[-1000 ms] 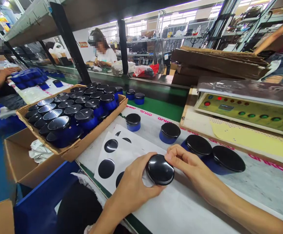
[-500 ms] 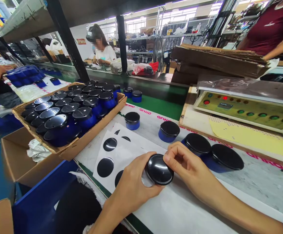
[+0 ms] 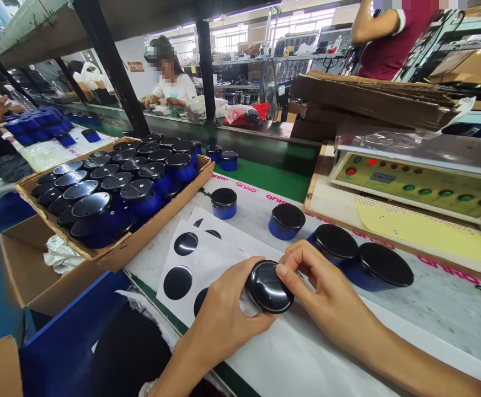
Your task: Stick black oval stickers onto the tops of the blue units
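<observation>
A round container with a glossy black top [image 3: 270, 288] is in my left hand [image 3: 229, 309], whose thumb and fingers curve around its side. My right hand [image 3: 315, 278] has its thumb pressed on the top's right edge, its other fingers curled in behind. Whether a thin sticker lies between that thumb and the top, I cannot tell. Left of my hands lie white sheets [image 3: 172, 259] bearing round black stickers [image 3: 178, 282]. Beyond my hands stand blue containers with black tops [image 3: 287, 220], one of them [image 3: 224, 203] near the sheets.
A cardboard tray [image 3: 141, 242] full of blue, black-topped containers [image 3: 94, 207] stands at the left. A control panel [image 3: 414, 179] with buttons sits at the right, below stacked cardboard [image 3: 373, 102]. Other people work across and beside the bench. A blue bin [image 3: 70, 325] is below left.
My hands stay on the container almost unmoved, and its top tips slightly. The person in dark red at the back right has moved left and raised an arm.
</observation>
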Demonstrator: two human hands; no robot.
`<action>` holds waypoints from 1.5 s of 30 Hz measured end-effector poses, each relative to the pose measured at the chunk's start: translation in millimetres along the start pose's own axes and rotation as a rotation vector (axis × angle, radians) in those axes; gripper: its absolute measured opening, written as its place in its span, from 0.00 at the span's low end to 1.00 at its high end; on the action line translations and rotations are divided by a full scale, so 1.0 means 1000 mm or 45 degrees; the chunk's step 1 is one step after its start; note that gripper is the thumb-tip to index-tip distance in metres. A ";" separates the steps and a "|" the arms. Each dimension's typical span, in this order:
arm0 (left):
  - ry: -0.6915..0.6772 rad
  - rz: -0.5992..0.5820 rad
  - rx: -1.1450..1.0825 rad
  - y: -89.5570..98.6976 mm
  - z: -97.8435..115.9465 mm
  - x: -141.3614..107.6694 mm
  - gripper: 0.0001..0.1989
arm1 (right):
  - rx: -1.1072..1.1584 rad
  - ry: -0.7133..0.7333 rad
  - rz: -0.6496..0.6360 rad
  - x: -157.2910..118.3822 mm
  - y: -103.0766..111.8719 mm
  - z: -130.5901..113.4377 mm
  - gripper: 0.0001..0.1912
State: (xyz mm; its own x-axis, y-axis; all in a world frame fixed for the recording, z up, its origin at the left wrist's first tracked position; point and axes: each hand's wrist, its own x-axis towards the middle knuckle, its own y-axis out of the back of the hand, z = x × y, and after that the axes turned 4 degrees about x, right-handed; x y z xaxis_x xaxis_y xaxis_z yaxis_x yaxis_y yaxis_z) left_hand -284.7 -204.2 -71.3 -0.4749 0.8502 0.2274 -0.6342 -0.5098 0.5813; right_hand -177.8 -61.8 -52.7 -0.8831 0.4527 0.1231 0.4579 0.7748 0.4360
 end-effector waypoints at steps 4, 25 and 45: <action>-0.003 -0.025 -0.002 0.001 0.000 0.001 0.29 | -0.030 0.012 0.000 -0.001 -0.001 0.001 0.11; -0.223 0.004 0.184 -0.002 -0.010 -0.003 0.34 | -0.305 0.264 -0.049 0.000 0.002 -0.005 0.11; -0.458 -0.046 0.824 0.022 0.001 0.126 0.34 | -0.568 0.605 -0.784 -0.015 -0.002 -0.047 0.10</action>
State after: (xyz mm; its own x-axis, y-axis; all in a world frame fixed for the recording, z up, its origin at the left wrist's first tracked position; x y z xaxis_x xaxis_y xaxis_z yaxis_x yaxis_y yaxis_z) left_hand -357.8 -108.6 -28.7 -0.1610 0.9121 0.3769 -0.1064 -0.3957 0.9122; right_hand -170.6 -91.0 -13.2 -0.9537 -0.2935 0.0656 -0.1058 0.5315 0.8404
